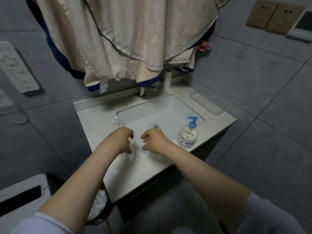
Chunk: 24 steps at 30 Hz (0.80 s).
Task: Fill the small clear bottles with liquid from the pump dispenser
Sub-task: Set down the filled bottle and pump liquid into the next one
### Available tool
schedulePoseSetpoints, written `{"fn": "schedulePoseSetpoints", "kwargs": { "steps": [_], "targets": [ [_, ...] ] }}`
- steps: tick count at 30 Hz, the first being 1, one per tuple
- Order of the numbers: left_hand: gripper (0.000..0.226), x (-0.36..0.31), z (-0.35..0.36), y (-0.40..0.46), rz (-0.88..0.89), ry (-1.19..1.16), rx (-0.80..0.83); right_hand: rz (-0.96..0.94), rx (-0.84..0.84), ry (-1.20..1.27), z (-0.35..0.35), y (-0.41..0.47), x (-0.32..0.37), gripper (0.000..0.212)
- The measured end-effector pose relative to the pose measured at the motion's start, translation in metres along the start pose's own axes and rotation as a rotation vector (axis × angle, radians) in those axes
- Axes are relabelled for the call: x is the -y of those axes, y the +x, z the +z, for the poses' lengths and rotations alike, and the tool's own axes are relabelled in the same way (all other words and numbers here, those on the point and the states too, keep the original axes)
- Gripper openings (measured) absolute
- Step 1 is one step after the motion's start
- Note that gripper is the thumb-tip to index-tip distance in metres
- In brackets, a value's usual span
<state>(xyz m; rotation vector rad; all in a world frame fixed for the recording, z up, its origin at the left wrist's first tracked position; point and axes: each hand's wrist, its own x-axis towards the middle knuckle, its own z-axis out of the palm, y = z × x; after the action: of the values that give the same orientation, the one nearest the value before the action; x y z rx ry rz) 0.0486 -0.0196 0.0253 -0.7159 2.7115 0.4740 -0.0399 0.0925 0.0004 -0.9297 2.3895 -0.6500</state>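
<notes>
My left hand (121,139) hangs over the counter's front left part, fingers curled down around a small clear bottle (132,148) that stands on the counter and is mostly hidden by the hand. My right hand (154,141) is just to its right, thumb and fingers curved apart in a C shape towards the left hand, with nothing visible between them. The pump dispenser (187,135), clear with a blue pump head and partly filled with clear liquid, stands on the counter to the right of my right hand. Another small clear bottle (116,121) stands by the basin's left rim.
A white sink basin (168,105) is set in the white counter (94,119), with a tap (143,91) behind it. Beige clothes (126,39) hang over the back. A bin with a white liner (99,205) stands on the floor at the left.
</notes>
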Motion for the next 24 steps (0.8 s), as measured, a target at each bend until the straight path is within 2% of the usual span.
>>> {"fn": "schedulePoseSetpoints", "kwargs": {
  "steps": [2, 5, 8, 10, 13, 17, 20, 24],
  "targets": [
    [0.056, 0.000, 0.004, 0.002, 0.030, -0.023, -0.006, 0.045, 0.085, -0.091, 0.011, 0.000, 0.001, 0.041],
    [0.048, 0.002, 0.008, 0.006, 0.046, -0.028, -0.005, 0.073, 0.187, -0.144, 0.030, -0.002, -0.002, 0.057],
    [0.035, 0.005, 0.011, 0.008, 0.052, -0.017, -0.006, 0.038, 0.185, -0.095, 0.050, -0.004, -0.006, 0.065],
    [0.028, 0.007, 0.012, 0.010, 0.055, -0.023, -0.001, 0.020, 0.150, 0.029, 0.064, -0.002, -0.009, 0.069],
    [0.024, 0.009, 0.010, 0.012, 0.065, -0.057, 0.000, 0.004, 0.086, 0.140, 0.080, 0.006, -0.013, 0.059],
    [0.027, 0.008, -0.005, 0.012, 0.110, -0.091, -0.001, -0.027, -0.068, 0.292, 0.083, 0.013, -0.012, 0.019],
    [0.027, 0.005, -0.017, 0.012, 0.138, -0.128, -0.054, -0.069, -0.136, 0.327, 0.073, 0.018, -0.011, 0.020],
    [0.027, 0.001, -0.032, 0.015, 0.178, -0.125, -0.122, -0.088, -0.186, 0.489, 0.057, 0.018, -0.011, 0.031]
  ]
}}
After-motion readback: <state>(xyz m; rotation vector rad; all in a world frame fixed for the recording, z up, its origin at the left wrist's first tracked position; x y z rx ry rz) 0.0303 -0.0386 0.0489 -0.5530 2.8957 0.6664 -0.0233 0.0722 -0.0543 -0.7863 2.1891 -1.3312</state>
